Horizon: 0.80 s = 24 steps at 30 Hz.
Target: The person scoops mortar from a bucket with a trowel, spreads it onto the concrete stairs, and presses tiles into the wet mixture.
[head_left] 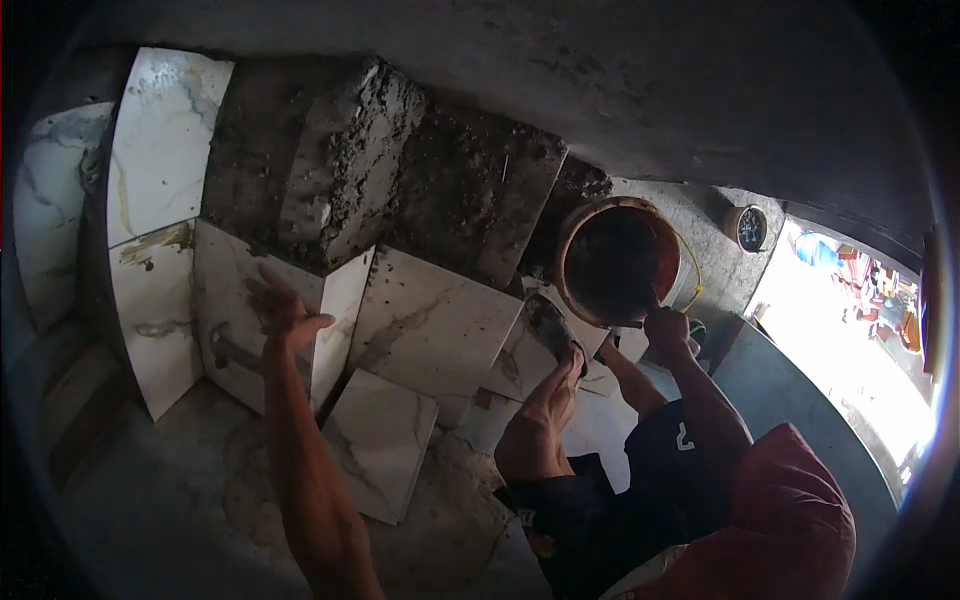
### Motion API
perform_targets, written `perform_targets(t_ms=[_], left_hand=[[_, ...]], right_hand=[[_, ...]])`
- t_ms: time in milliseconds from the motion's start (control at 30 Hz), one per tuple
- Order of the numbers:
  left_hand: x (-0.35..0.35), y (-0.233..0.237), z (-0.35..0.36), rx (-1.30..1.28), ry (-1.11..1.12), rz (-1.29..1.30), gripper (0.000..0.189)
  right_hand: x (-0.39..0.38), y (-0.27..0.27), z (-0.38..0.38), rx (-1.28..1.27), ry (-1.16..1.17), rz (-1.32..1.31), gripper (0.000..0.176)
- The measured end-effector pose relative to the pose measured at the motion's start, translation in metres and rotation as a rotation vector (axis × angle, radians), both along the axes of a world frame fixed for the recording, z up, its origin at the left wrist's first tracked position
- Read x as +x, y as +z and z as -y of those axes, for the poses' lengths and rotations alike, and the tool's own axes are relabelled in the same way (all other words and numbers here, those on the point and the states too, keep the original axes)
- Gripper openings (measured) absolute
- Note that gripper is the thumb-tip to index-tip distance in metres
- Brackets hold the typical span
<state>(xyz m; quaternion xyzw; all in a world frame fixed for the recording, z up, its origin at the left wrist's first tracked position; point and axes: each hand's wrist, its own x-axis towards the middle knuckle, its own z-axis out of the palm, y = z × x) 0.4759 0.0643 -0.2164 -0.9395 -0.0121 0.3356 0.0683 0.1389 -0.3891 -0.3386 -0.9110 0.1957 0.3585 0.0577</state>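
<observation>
My left hand (285,312) is raised with its fingers spread, in front of white marble-look tile (345,290) at the base of a mortar-covered column (345,165). Whether it touches the tile I cannot tell. My right hand (667,333) is closed at the near rim of a round reddish bucket (675,262). A short thin shape juts from that fist into the bucket, too dark to identify. The bucket's inside is dark. Right of the column, grey mortar (460,190) covers the wall above another marbled tile (430,315).
A loose tile (380,440) lies tilted on the floor below the wall. A small pail (747,230) stands at the back right, near a bright opening. My bare legs and dark shorts (640,500) are at lower centre. A bluish panel (800,400) runs along the right.
</observation>
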Motion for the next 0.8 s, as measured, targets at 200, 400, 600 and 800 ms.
perform_targets(t_ms=[200,400,600,800], left_hand=[[0.006,-0.044,-0.061,-0.054,-0.029,-0.053,0.124],[0.000,-0.013,-0.020,-0.057,-0.037,0.037,0.125],[-0.002,-0.003,-0.008,-0.067,0.009,0.035,0.126],[-0.002,-0.004,-0.005,-0.017,0.039,-0.008,0.125]], right_hand=[[0.008,-0.041,-0.029,0.153,0.109,0.042,0.017],[0.004,-0.050,-0.019,0.323,-0.181,0.011,0.020],[-0.024,-0.079,0.020,0.730,-0.376,0.085,0.024],[0.021,0.017,0.022,0.857,-0.754,-0.125,0.025]])
